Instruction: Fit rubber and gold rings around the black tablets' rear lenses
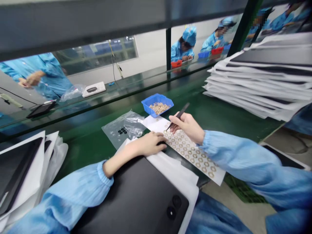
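Observation:
My right hand [186, 126] pinches a pair of black tweezers [181, 111], their tips down at a white sheet [219, 175] that carries rows of small tan rings [200, 159]. Beside the tips, my left hand [153, 143] lies with fingers stretched over the sheet's left edge. Under my left forearm is a dark flat panel [136, 195] with two round camera-like circles near its corner, resting on white wrapping [170, 162]. A clear plastic bag [114, 128] with several black rings [122, 130] lies left of my left hand.
A blue bin [157, 97] of small tan pieces stands beyond the sheet. Stacks of wrapped dark panels rise at right [258, 78] and left [21, 162]. A shelf beam [85, 26] crosses overhead. Several people in blue work across the bench.

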Demonstrator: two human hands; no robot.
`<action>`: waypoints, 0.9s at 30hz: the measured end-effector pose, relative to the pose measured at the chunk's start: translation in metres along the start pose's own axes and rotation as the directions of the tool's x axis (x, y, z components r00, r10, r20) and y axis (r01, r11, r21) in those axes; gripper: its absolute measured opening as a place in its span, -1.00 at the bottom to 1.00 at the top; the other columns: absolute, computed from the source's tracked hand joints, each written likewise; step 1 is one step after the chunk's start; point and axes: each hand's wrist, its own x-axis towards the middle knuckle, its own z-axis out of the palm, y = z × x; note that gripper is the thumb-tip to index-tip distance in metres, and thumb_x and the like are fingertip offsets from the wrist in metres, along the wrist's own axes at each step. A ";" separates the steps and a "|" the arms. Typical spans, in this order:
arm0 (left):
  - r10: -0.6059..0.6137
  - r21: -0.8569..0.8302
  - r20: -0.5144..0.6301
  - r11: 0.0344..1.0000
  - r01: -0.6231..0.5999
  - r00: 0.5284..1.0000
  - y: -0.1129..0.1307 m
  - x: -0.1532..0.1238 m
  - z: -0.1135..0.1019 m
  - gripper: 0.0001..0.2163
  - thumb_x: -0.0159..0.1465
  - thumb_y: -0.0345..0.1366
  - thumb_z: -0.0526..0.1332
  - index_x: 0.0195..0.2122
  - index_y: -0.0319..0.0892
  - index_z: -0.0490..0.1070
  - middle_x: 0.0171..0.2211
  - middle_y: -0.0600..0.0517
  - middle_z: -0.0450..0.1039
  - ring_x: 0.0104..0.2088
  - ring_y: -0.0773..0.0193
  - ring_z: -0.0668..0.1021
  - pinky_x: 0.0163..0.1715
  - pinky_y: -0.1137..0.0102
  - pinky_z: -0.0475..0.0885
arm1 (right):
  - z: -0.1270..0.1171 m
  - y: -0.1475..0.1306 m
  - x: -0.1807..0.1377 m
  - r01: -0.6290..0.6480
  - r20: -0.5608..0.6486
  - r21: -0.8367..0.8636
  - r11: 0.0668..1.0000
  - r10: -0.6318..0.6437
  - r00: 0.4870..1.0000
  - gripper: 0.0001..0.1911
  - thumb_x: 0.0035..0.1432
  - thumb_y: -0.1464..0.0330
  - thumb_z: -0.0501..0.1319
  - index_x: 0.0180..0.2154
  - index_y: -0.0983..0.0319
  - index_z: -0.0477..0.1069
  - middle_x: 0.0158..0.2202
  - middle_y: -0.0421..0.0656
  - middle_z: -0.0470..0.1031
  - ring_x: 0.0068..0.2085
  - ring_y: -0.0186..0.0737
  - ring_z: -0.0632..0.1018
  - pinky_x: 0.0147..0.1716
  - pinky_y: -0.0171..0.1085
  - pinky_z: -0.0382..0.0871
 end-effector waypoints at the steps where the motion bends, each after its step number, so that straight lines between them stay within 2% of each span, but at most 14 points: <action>1: 0.003 -0.015 0.000 1.000 -0.003 1.000 0.001 -0.003 -0.004 -0.75 0.33 -0.31 0.03 -0.10 -0.26 0.43 -0.05 -0.11 0.40 -0.01 0.15 0.44 0.06 0.31 0.28 | 0.003 -0.012 -0.016 -0.004 0.085 0.048 0.999 -0.001 0.996 -0.66 0.05 0.13 0.25 -0.47 0.26 0.27 -0.63 -0.23 0.44 -0.61 -0.34 0.50 -0.64 -0.40 0.43; 3: -0.022 -0.026 -0.037 0.999 0.021 0.999 0.009 -0.016 -0.016 -0.72 0.36 -0.32 -0.04 -0.08 -0.31 0.41 -0.05 -0.14 0.39 -0.01 0.14 0.43 0.08 0.28 0.26 | 0.010 -0.030 -0.051 -0.082 0.241 0.096 0.992 0.056 0.969 -0.63 0.00 0.10 0.28 -0.47 0.25 0.26 -0.67 -0.24 0.43 -0.66 -0.32 0.48 -0.70 -0.39 0.40; 5: -0.075 0.008 -0.143 0.997 0.077 0.987 0.022 -0.043 -0.026 -0.68 0.37 -0.28 -0.05 0.03 -0.31 0.33 0.03 -0.15 0.33 0.07 0.11 0.38 0.11 0.23 0.24 | 0.017 -0.036 -0.084 -0.211 0.329 0.132 0.969 0.158 0.931 -0.62 0.04 0.07 0.23 -0.46 0.23 0.22 -0.71 -0.25 0.40 -0.70 -0.33 0.45 -0.73 -0.40 0.36; 6: -0.081 0.023 -0.169 0.996 0.086 0.982 0.031 -0.059 -0.029 -0.67 0.38 -0.25 -0.07 0.06 -0.26 0.32 0.06 -0.12 0.31 0.08 0.14 0.37 0.11 0.24 0.24 | 0.020 -0.035 -0.099 -0.261 0.329 0.160 0.952 0.198 0.923 -0.63 0.07 0.07 0.21 -0.45 0.22 0.20 -0.72 -0.26 0.39 -0.72 -0.34 0.44 -0.75 -0.41 0.34; 8: -0.054 0.040 -0.151 0.997 0.061 0.987 0.051 -0.094 -0.029 -0.68 0.38 -0.20 -0.06 0.07 -0.12 0.32 0.12 -0.01 0.28 0.12 0.20 0.34 0.14 0.30 0.25 | 0.026 -0.026 -0.123 -0.300 0.265 0.243 0.922 0.234 0.935 -0.66 0.13 0.08 0.16 -0.42 0.20 0.17 -0.73 -0.29 0.38 -0.74 -0.36 0.41 -0.77 -0.43 0.31; 10: -0.020 0.083 -0.101 0.996 0.028 0.995 0.070 -0.123 -0.021 -0.67 0.36 -0.19 -0.02 0.12 0.00 0.26 0.17 0.06 0.23 0.18 0.19 0.28 0.12 0.29 0.30 | 0.032 -0.015 -0.138 -0.280 0.174 0.321 0.905 0.234 0.956 -0.69 0.16 0.11 0.14 -0.40 0.20 0.17 -0.72 -0.31 0.37 -0.74 -0.38 0.40 -0.79 -0.45 0.28; 12: 0.037 0.116 -0.069 0.993 -0.029 0.997 0.085 -0.139 -0.009 -0.63 0.32 -0.20 0.03 0.16 0.03 0.21 0.19 0.03 0.21 0.19 0.09 0.26 0.03 0.21 0.40 | 0.036 -0.008 -0.147 -0.245 0.097 0.370 0.896 0.225 0.970 -0.70 0.18 0.13 0.13 -0.40 0.21 0.18 -0.71 -0.31 0.36 -0.75 -0.39 0.38 -0.81 -0.46 0.26; 15: 0.111 0.140 -0.031 0.984 -0.105 0.993 0.097 -0.141 0.003 -0.58 0.25 -0.24 0.10 0.16 0.03 0.21 0.15 -0.07 0.27 0.15 -0.12 0.30 -0.09 0.00 0.46 | 0.040 -0.006 -0.153 -0.203 0.021 0.374 0.905 0.211 0.977 -0.71 0.18 0.14 0.14 -0.40 0.20 0.18 -0.72 -0.32 0.34 -0.76 -0.40 0.37 -0.82 -0.47 0.24; 18: 0.103 0.159 -0.010 0.982 -0.100 0.995 0.101 -0.134 0.008 -0.56 0.22 -0.27 0.13 0.15 0.09 0.22 0.14 -0.09 0.28 0.13 -0.23 0.31 -0.12 -0.15 0.41 | 0.042 -0.009 -0.156 -0.177 -0.023 0.338 0.925 0.196 0.980 -0.71 0.18 0.14 0.14 -0.40 0.20 0.17 -0.74 -0.34 0.32 -0.77 -0.41 0.34 -0.83 -0.47 0.23; 25: 0.056 0.199 -0.020 0.979 -0.050 0.998 0.107 -0.131 0.014 -0.56 0.21 -0.26 0.14 0.14 0.13 0.24 0.15 -0.08 0.26 0.15 -0.22 0.27 -0.03 -0.21 0.30 | 0.040 -0.012 -0.157 -0.156 -0.014 0.293 0.943 0.167 0.986 -0.71 0.18 0.14 0.13 -0.40 0.19 0.14 -0.77 -0.38 0.27 -0.79 -0.41 0.33 -0.84 -0.45 0.24; 27: 0.057 0.207 -0.022 0.977 -0.051 0.998 0.107 -0.132 0.014 -0.54 0.21 -0.26 0.14 0.15 0.13 0.23 0.16 -0.10 0.24 0.15 -0.25 0.27 -0.05 -0.23 0.30 | 0.039 -0.014 -0.158 -0.156 -0.008 0.280 0.947 0.165 0.986 -0.72 0.19 0.15 0.12 -0.40 0.19 0.14 -0.77 -0.37 0.29 -0.79 -0.40 0.34 -0.82 -0.44 0.27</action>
